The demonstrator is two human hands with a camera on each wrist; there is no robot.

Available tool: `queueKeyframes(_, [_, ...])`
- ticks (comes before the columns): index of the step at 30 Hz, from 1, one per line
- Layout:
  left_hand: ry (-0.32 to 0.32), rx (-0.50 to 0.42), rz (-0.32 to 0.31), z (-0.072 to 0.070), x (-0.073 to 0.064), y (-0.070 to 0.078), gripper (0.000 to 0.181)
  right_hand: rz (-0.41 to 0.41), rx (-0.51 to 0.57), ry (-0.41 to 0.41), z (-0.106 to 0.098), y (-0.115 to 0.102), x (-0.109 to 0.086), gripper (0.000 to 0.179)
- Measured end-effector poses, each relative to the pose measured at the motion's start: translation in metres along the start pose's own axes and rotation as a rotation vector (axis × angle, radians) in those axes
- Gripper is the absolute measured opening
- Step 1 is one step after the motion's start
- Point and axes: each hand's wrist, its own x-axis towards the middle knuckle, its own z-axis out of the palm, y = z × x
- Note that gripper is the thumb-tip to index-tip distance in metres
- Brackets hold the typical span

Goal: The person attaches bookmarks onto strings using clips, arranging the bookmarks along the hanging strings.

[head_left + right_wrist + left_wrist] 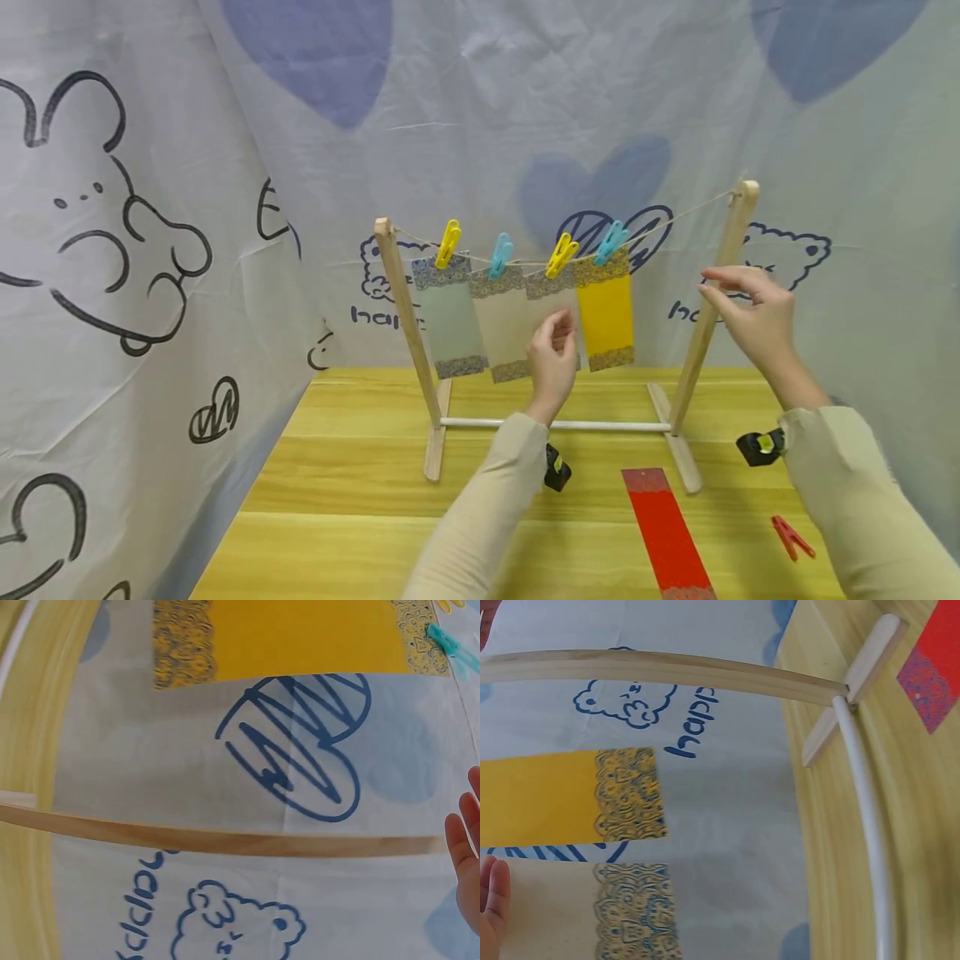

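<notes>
My left hand point(552, 364) hovers before the third hanging card, a pale cream one point(542, 310), fingers loosely bent and nothing held. Whether it touches that card cannot be told. Beside the rack's right post point(722, 250), my right hand point(756, 315) is raised, fingers relaxed, with nothing visible in them. Four lace-bordered cards hang on a string: pale green point(453, 321), cream point(501, 325), the pale cream one and yellow point(606, 312). Yellow clips point(448, 244) and blue clips point(500, 256) alternate along the string.
A red card point(667, 529) with patterned ends lies on the wooden table point(337, 492) in front of the rack. To its right lies a red clip point(792, 537). A white bar point(600, 426) joins the rack's feet. Printed cloth point(465, 150) hangs behind.
</notes>
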Motion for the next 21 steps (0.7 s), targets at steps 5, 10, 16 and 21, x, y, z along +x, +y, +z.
queueKeyframes(5, [-0.001,-0.010,0.002,-0.001,-0.011,-0.005,0.024,0.036,0.045,0.005,-0.008,0.015,-0.021,0.022])
queueKeyframes(10, [-0.011,-0.014,-0.022,-0.002,-0.023,-0.011,0.023,0.077,0.068,0.005,-0.018,0.029,-0.049,0.027])
queueKeyframes(16, [-0.041,-0.022,-0.096,-0.005,-0.040,-0.021,0.023,0.191,0.090,0.014,-0.030,0.042,-0.084,0.027])
queueKeyframes(21, [-0.047,-0.010,-0.116,-0.006,-0.055,-0.030,0.022,0.374,0.054,-0.001,-0.041,0.048,-0.114,0.024])
